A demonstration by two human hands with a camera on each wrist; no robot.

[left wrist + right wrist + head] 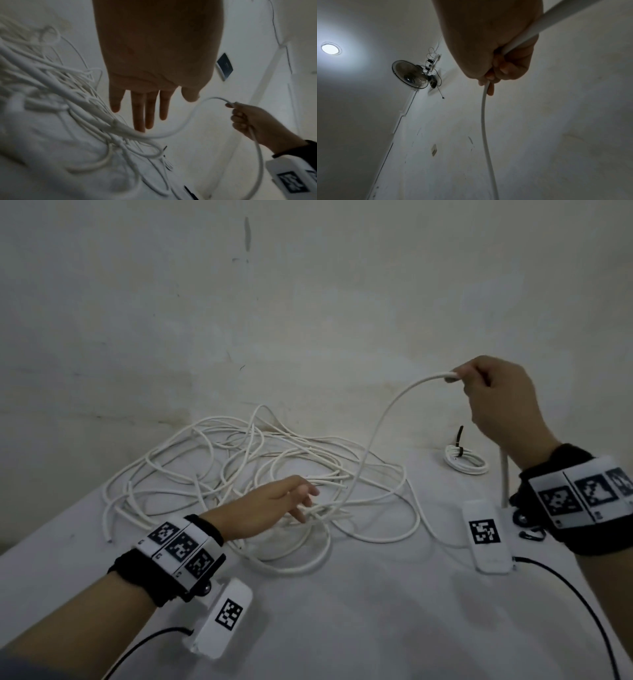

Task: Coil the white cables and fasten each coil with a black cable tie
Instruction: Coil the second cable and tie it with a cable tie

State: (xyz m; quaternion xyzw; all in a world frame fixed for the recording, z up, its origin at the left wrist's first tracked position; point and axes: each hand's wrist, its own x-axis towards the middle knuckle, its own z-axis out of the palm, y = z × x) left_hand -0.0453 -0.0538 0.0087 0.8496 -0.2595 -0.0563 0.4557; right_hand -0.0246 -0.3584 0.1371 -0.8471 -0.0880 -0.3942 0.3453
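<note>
one cable (373, 436) is gripped in the raised right hand (500, 398), fingers curled round it; it runs down into the loose tangle (239, 474) on the table (376, 628). left hand (274, 505) hovers over the tangle, fingers straight, holding nothing; one tied coil (466, 462) with black tie (459, 440) lies far right.

A white tabletop (376, 611) is seen pushed against a pale plastered wall (308, 302), which is marked by scuffs, dark streaks and a stained band just above the table's far edge. In the right wrist view, a round recessed ceiling light (330, 49) is lit and casts a soft glow on the white ceiling. A dark wall-mounted fan (410, 76) is fixed high up, with loose wiring above it and a pull cord hanging below. A small pale wall plate (434, 150) is set lower down.
</note>
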